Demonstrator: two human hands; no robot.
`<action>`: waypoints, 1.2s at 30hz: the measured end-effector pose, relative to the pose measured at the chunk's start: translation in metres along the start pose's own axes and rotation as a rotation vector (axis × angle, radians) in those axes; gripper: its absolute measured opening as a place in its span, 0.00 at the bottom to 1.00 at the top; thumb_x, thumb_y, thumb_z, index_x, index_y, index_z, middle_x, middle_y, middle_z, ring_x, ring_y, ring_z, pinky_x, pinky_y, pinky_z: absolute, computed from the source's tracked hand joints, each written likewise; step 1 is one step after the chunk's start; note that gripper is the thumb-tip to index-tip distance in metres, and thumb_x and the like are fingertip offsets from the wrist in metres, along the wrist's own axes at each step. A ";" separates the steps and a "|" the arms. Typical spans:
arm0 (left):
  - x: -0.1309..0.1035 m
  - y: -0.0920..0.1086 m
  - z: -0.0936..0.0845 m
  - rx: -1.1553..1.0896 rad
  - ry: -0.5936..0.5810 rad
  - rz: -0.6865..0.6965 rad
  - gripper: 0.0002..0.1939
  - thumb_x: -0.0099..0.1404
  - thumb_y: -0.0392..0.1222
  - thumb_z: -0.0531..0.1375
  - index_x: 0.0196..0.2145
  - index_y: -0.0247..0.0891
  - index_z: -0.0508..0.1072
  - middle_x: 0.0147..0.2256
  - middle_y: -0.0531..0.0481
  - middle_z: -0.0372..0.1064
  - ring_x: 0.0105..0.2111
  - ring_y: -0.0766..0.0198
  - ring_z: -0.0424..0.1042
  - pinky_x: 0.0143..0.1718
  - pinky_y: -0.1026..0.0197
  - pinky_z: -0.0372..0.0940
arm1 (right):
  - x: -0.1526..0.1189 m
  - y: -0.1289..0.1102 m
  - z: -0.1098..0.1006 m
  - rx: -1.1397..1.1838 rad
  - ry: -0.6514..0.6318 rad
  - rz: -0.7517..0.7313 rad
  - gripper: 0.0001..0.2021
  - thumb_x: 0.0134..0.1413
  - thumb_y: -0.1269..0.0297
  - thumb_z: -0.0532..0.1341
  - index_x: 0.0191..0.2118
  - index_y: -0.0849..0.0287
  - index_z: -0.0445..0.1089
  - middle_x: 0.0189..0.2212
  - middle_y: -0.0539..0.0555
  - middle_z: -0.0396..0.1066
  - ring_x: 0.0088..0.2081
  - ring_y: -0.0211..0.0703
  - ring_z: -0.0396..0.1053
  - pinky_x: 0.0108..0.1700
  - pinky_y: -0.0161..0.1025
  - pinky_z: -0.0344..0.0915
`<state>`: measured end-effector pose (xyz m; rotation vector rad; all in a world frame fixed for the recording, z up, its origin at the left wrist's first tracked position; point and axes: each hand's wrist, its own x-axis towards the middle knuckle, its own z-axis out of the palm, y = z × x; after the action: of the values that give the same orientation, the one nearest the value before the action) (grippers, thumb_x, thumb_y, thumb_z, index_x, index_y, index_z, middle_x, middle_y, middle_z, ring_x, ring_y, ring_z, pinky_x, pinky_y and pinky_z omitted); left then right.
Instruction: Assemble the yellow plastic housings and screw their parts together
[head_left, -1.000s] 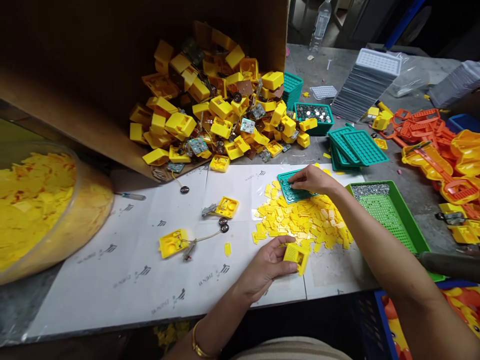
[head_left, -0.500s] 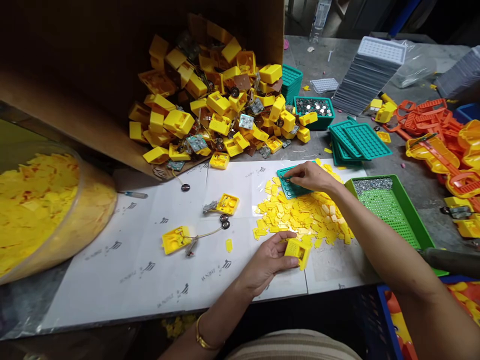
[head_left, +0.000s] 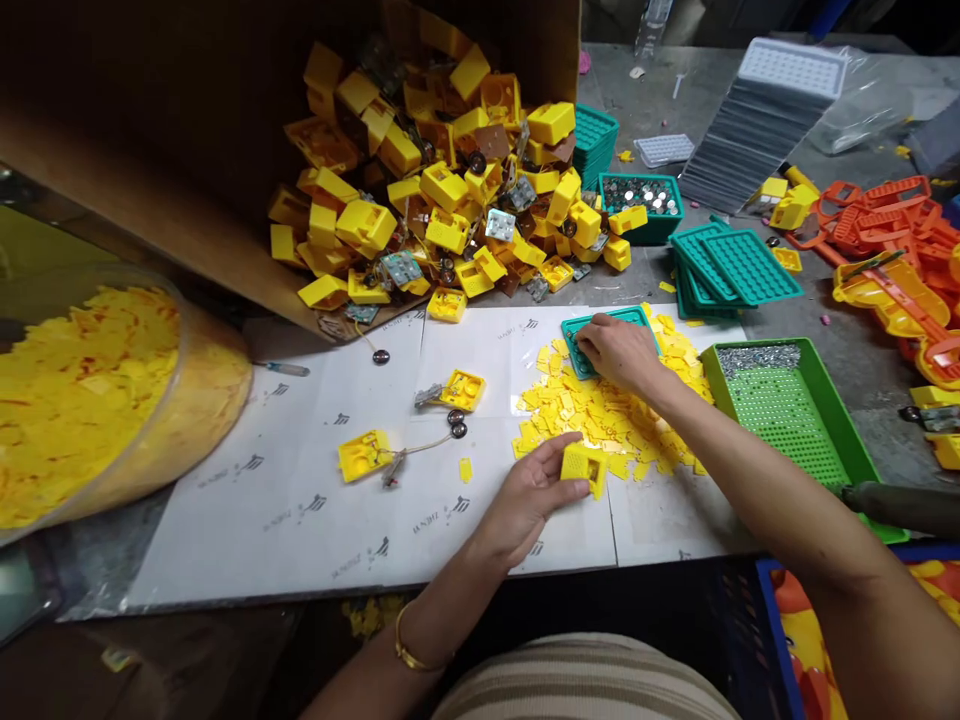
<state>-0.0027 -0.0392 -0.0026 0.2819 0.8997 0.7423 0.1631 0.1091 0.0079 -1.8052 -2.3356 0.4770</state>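
Note:
My left hand (head_left: 534, 498) grips a small yellow plastic housing (head_left: 583, 468) between thumb and fingers, with its perforated face and a square opening showing. My right hand (head_left: 616, 350) reaches over a teal tray (head_left: 646, 318), fingertips pinched together at its left part. Whatever they hold, if anything, is hidden. Under and around that tray spreads a pile of small flat yellow plastic pieces (head_left: 592, 415). Left of my hands lie two opened yellow housings, one nearer (head_left: 363, 456) and one farther (head_left: 463, 390), with wires and round dark discs (head_left: 458, 430).
A cardboard box (head_left: 225, 270) full of yellow housings (head_left: 448, 230) stands at the back. Left is a tub of yellow pieces (head_left: 90, 390). A green basket (head_left: 806, 420) holds small metal parts. Behind it are stacked teal trays (head_left: 752, 268), button cells (head_left: 645, 193) and orange parts (head_left: 870, 215).
The view has shifted slightly. My right hand has moved within the teal tray, uncovering more of its far right side. My left hand keeps holding the yellow housing.

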 end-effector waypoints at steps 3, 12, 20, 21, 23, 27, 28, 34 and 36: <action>-0.001 0.004 -0.001 -0.011 0.095 0.107 0.27 0.46 0.32 0.71 0.43 0.37 0.67 0.34 0.52 0.74 0.35 0.68 0.72 0.44 0.62 0.64 | -0.019 -0.008 -0.012 0.318 0.034 0.014 0.09 0.57 0.64 0.58 0.37 0.60 0.75 0.36 0.56 0.74 0.35 0.43 0.68 0.33 0.38 0.61; 0.008 -0.014 0.006 0.049 0.232 0.536 0.24 0.54 0.39 0.67 0.47 0.41 0.65 0.44 0.49 0.71 0.45 0.63 0.70 0.50 0.58 0.64 | -0.116 -0.045 0.007 1.312 -0.126 0.406 0.14 0.37 0.55 0.70 0.29 0.60 0.76 0.24 0.50 0.73 0.22 0.32 0.62 0.20 0.30 0.55; 0.010 -0.040 0.020 0.203 0.276 0.773 0.19 0.59 0.41 0.64 0.46 0.43 0.63 0.45 0.50 0.66 0.45 0.65 0.69 0.47 0.63 0.64 | -0.126 -0.060 0.031 1.507 0.083 0.552 0.15 0.33 0.55 0.72 0.26 0.61 0.75 0.22 0.51 0.72 0.22 0.35 0.65 0.19 0.29 0.55; 0.009 -0.041 0.021 0.229 0.286 0.793 0.19 0.59 0.42 0.64 0.46 0.43 0.63 0.45 0.50 0.65 0.45 0.64 0.69 0.48 0.63 0.64 | -0.127 -0.061 0.033 1.531 0.103 0.564 0.15 0.33 0.55 0.72 0.26 0.61 0.75 0.21 0.51 0.72 0.22 0.35 0.65 0.19 0.30 0.56; 0.008 -0.042 0.023 0.267 0.298 0.794 0.18 0.60 0.42 0.63 0.46 0.44 0.63 0.46 0.50 0.65 0.46 0.64 0.68 0.48 0.64 0.63 | -0.129 -0.063 0.036 1.577 0.126 0.585 0.14 0.33 0.56 0.72 0.25 0.61 0.74 0.20 0.50 0.71 0.22 0.34 0.64 0.20 0.30 0.57; 0.007 -0.040 0.022 0.238 0.299 0.727 0.20 0.60 0.44 0.63 0.48 0.45 0.61 0.46 0.50 0.64 0.46 0.63 0.67 0.48 0.64 0.63 | -0.128 -0.066 0.039 1.677 0.131 0.628 0.14 0.32 0.57 0.72 0.24 0.60 0.74 0.18 0.47 0.69 0.19 0.30 0.59 0.21 0.30 0.55; 0.008 -0.039 0.022 0.239 0.301 0.726 0.20 0.60 0.45 0.63 0.47 0.45 0.61 0.45 0.50 0.64 0.45 0.64 0.67 0.47 0.64 0.63 | -0.127 -0.067 0.039 1.697 0.124 0.632 0.14 0.32 0.57 0.72 0.25 0.60 0.74 0.18 0.47 0.68 0.19 0.30 0.58 0.20 0.30 0.55; 0.008 -0.039 0.019 0.337 0.289 0.761 0.18 0.60 0.44 0.63 0.45 0.44 0.59 0.43 0.50 0.63 0.43 0.64 0.67 0.46 0.64 0.63 | -0.127 -0.071 0.043 1.764 0.096 0.663 0.15 0.31 0.57 0.73 0.24 0.61 0.73 0.16 0.47 0.67 0.18 0.29 0.57 0.20 0.29 0.54; 0.007 -0.040 0.019 0.364 0.296 0.767 0.18 0.61 0.44 0.62 0.46 0.44 0.59 0.45 0.49 0.63 0.45 0.63 0.68 0.46 0.63 0.63 | -0.129 -0.072 0.045 1.752 0.122 0.679 0.15 0.31 0.56 0.73 0.24 0.61 0.73 0.16 0.47 0.67 0.18 0.29 0.58 0.20 0.29 0.54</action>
<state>0.0334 -0.0620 -0.0159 0.8872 1.2209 1.3490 0.1169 -0.0380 -0.0002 -1.2928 -0.3869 1.6265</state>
